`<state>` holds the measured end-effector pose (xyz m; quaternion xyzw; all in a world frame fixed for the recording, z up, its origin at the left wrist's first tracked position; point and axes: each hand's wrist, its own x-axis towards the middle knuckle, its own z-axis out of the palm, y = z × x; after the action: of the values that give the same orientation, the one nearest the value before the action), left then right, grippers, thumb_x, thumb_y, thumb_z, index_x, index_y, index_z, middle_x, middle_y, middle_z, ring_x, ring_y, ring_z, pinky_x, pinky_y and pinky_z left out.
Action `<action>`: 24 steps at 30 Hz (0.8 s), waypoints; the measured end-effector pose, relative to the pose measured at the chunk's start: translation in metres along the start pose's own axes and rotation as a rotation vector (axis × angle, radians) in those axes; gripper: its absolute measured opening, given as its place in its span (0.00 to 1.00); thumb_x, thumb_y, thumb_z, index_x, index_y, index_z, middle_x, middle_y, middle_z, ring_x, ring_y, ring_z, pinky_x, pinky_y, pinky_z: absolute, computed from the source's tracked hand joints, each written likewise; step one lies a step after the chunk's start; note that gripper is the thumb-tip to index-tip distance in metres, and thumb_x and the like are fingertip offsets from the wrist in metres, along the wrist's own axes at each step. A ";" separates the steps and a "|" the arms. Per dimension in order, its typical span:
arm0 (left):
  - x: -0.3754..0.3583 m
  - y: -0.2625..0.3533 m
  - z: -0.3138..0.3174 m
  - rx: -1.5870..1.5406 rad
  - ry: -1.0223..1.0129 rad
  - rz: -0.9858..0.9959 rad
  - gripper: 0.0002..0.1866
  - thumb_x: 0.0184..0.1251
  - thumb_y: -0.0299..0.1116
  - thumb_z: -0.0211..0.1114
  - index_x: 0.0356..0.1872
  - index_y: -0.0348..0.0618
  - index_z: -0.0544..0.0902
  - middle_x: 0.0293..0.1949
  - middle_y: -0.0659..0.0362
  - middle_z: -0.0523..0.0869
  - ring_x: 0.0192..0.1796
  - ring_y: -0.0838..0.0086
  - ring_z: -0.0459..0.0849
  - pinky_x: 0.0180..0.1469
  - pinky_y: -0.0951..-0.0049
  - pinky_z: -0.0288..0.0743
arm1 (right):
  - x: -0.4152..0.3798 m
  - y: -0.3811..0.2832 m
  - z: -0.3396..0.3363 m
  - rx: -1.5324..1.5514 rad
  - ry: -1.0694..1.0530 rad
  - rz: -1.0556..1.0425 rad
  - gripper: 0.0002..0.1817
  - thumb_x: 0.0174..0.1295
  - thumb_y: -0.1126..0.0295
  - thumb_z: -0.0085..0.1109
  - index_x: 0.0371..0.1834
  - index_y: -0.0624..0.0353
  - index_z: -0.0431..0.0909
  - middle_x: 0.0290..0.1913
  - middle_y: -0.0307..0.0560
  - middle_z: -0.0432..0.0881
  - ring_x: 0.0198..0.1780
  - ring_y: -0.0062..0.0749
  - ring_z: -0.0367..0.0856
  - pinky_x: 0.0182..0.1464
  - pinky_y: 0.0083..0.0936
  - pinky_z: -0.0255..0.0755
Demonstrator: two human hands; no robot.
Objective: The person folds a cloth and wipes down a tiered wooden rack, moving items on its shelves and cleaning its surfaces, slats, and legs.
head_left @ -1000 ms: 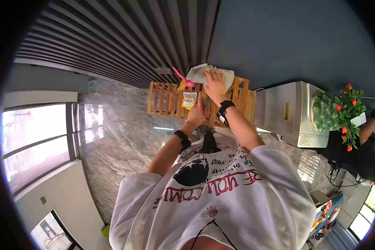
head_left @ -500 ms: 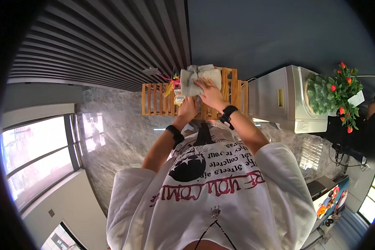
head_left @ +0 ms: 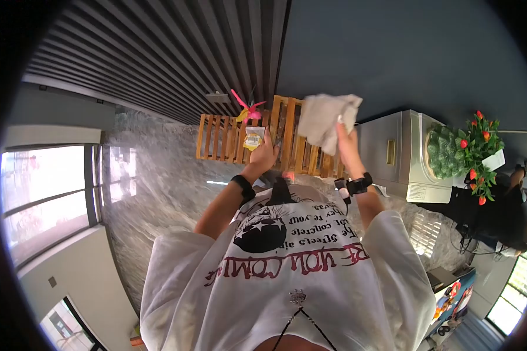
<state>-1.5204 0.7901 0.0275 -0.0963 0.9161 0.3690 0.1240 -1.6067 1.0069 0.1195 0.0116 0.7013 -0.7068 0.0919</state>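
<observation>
1 cloth (head_left: 325, 120) in R hand (head_left: 349, 151), 1 pkt (head_left: 253, 138) by L hand (head_left: 264, 154).

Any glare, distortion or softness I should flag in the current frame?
All in the head view: strong fisheye bending, black corners; the picture-left window blown out; the glossy floor carrying bright reflections; print on the packet too small to read.

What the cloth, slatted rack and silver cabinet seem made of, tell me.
Cloth: pale matte textile, judging by its limp folds; fibre unclear. Slatted rack: probably wood, slightly glossy, its brown tone varying between slats. Silver cabinet: perhaps metal, given its smooth, softly shining panels.
</observation>
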 end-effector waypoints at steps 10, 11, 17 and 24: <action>0.005 -0.028 0.021 0.321 -0.091 0.143 0.36 0.61 0.45 0.49 0.61 0.29 0.47 0.44 0.35 0.75 0.38 0.47 0.80 0.41 0.56 0.75 | 0.065 0.047 0.048 -1.183 -0.317 -0.590 0.29 0.50 0.72 0.56 0.59 0.55 0.64 0.55 0.56 0.71 0.56 0.52 0.67 0.58 0.38 0.62; 0.000 -0.018 0.012 0.280 -0.091 0.072 0.36 0.61 0.45 0.49 0.61 0.28 0.47 0.43 0.36 0.76 0.38 0.48 0.80 0.40 0.57 0.76 | 0.065 0.051 0.057 -1.258 -0.258 -0.638 0.29 0.51 0.71 0.56 0.59 0.54 0.63 0.56 0.54 0.70 0.58 0.50 0.66 0.59 0.39 0.60; -0.005 -0.004 -0.002 0.288 -0.113 0.005 0.35 0.61 0.45 0.50 0.59 0.27 0.50 0.41 0.37 0.76 0.37 0.50 0.81 0.38 0.58 0.77 | 0.082 0.053 0.069 -1.336 -0.272 -0.662 0.30 0.51 0.69 0.56 0.61 0.54 0.61 0.59 0.49 0.68 0.62 0.45 0.62 0.62 0.41 0.55; 0.010 0.001 -0.003 0.398 -0.058 0.014 0.33 0.60 0.45 0.51 0.56 0.29 0.53 0.41 0.41 0.77 0.37 0.52 0.82 0.36 0.59 0.77 | 0.041 0.056 0.049 -1.353 -0.417 -0.722 0.34 0.48 0.72 0.56 0.63 0.55 0.58 0.60 0.47 0.68 0.65 0.41 0.59 0.64 0.42 0.52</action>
<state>-1.5304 0.7875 0.0272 -0.0525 0.9676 0.1840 0.1645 -1.6332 0.9534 0.0590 -0.4074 0.9073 -0.1009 -0.0263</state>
